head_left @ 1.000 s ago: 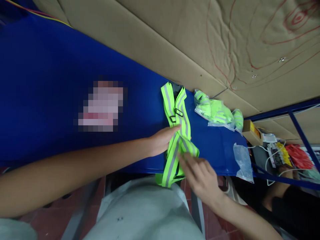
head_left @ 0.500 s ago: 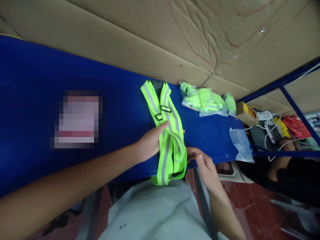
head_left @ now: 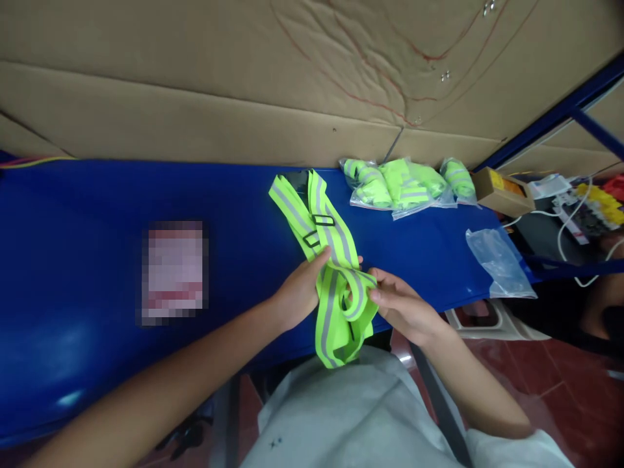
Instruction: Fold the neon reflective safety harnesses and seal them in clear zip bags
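Observation:
A neon-yellow reflective strap vest (head_left: 336,260) with grey stripes and black buckles lies on the blue table (head_left: 97,260), its lower end hanging over the near edge. My left hand (head_left: 299,292) presses and grips the straps from the left, fingers curled over them. My right hand (head_left: 402,309) pinches a folded loop of the same vest from the right.
Several bagged neon vests (head_left: 400,185) lie at the back right of the table. An empty clear plastic bag (head_left: 497,263) lies at the table's right end. A small cardboard box (head_left: 502,192), cables and clutter sit further right. A cardboard wall (head_left: 244,78) backs the table.
My right hand has come up from the table edge and taken hold of a folded loop of the vest. The view has swung left and the left hand stays on the straps.

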Tool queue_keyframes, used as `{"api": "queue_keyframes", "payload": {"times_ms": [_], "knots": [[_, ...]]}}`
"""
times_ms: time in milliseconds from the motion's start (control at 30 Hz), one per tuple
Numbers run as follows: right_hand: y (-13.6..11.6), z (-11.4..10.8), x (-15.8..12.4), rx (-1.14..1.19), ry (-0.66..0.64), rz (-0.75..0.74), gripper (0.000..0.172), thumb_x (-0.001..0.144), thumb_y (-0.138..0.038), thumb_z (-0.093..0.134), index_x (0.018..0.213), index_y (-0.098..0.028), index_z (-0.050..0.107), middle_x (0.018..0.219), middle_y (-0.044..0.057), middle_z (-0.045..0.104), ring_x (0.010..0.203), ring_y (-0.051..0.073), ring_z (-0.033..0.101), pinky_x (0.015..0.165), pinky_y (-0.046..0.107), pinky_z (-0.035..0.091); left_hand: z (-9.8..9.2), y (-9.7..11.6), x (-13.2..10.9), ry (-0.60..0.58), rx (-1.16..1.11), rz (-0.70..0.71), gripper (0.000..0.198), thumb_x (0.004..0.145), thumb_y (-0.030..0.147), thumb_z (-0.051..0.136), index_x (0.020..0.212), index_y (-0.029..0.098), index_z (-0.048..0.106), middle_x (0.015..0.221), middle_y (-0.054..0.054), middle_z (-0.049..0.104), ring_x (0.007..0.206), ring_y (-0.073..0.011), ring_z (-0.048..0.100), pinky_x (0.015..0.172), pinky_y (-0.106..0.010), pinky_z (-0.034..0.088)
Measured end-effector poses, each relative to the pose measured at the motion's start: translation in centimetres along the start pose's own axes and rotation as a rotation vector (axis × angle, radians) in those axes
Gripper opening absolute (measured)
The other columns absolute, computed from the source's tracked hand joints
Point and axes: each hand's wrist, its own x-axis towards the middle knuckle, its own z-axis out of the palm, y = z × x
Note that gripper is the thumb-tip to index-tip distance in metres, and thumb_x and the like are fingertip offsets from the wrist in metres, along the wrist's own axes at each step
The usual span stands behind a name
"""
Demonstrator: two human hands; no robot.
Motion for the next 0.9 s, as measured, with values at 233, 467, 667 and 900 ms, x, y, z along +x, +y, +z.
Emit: {"api": "queue_keyframes", "payload": {"times_ms": [233, 467, 667, 900], "knots": [[0.3, 1.2, -0.4, 0.229, 0.066, -0.007, 0.039, 0.068, -0.034, 0.092, 0.092, -0.022, 0.064, 0.091, -0.001, 0.068, 0.082, 0.013, 0.064, 0.078, 0.026, 0.05, 0.2, -0.1, -0.1, 0.008, 0.024, 0.036, 0.053, 0.096, 0.052, 0.062, 0.122, 0.007, 0.074, 0.118, -0.017, 0.076, 0.114, -0.034, 0.07, 0.103, -0.043, 0.052], [1.1, 1.1, -0.5, 0.158, 0.198, 0.029, 0.039, 0.064, -0.021, 0.088, 0.086, -0.022, 0.056, 0.079, -0.005, 0.064, 0.067, 0.013, 0.061, 0.062, 0.025, 0.049, 0.6, -0.1, -0.3, 0.061, 0.046, 0.076, 0.048, 0.1, 0.048, 0.058, 0.127, 0.011, 0.071, 0.133, -0.016, 0.069, 0.123, -0.0342, 0.066, 0.106, -0.044, 0.051], [2.7, 0.7, -0.3, -0.348, 0.408, -0.318, 0.021, 0.08, -0.026, 0.074, 0.09, -0.023, 0.056, 0.102, 0.002, 0.063, 0.08, 0.017, 0.063, 0.055, 0.024, 0.051, 0.6, -0.2, -0.2, 0.091, 0.045, 0.082, 0.047, 0.1, 0.048, 0.057, 0.127, 0.012, 0.071, 0.14, -0.014, 0.066, 0.13, -0.0337, 0.061, 0.11, -0.044, 0.048], [2.9, 0.5, -1.8, -0.722, 0.311, -0.33, 0.036, 0.092, -0.041, 0.07, 0.124, -0.028, 0.058, 0.115, 0.004, 0.068, 0.104, 0.023, 0.066, 0.089, 0.038, 0.055, 0.3, 1.0, -0.3, 0.061, 0.028, 0.08, 0.044, 0.103, 0.043, 0.053, 0.129, 0.012, 0.069, 0.14, -0.015, 0.065, 0.126, -0.0315, 0.064, 0.104, -0.042, 0.055]]}}
